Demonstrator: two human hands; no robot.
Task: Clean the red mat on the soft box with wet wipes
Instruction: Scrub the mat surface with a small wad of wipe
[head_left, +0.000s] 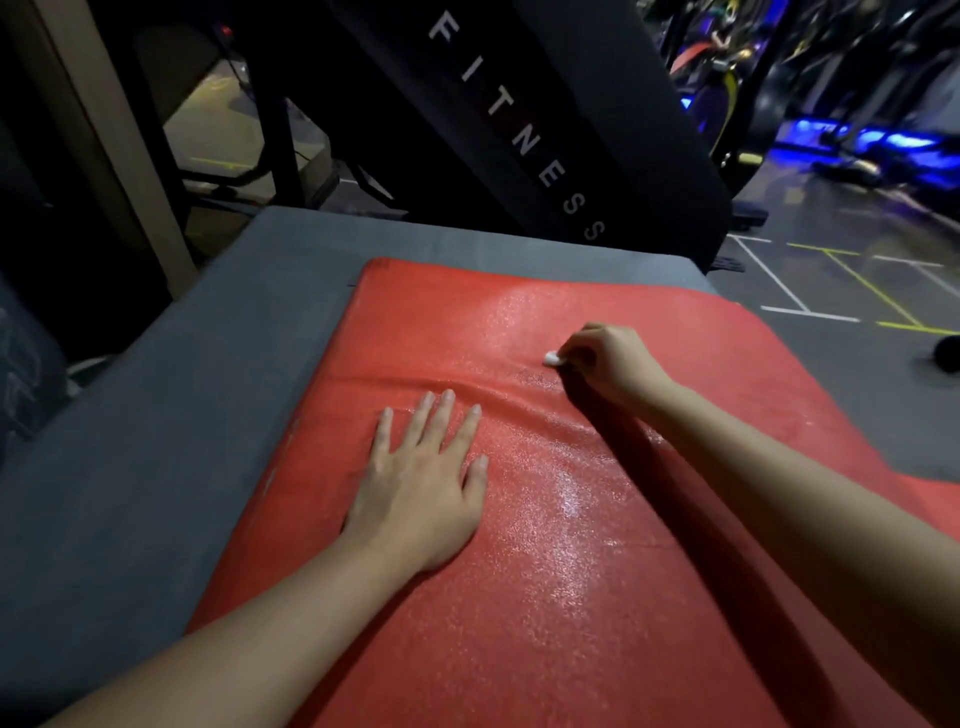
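The right grip (605, 364) curls around a small white wet wipe (550, 358), holding it against the red mat (519, 623). The left grip (421, 488) lies flat, fingers spread, on the mat, which lies on the grey soft box (156, 415).

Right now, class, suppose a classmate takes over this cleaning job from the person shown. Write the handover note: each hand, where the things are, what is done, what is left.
Left hand: flat, fingers straight, pressing on the red textured mat.
Right hand: grips a small wadded white wet wipe against the mat, farther out.
The mat lies on the grey soft box; a wrinkle runs across it just beyond the left fingertips.
Done: the middle strip glistens, apparently wiped.
Left: the matte left edge, far corner and right side look untouched; smooth the wrinkle.
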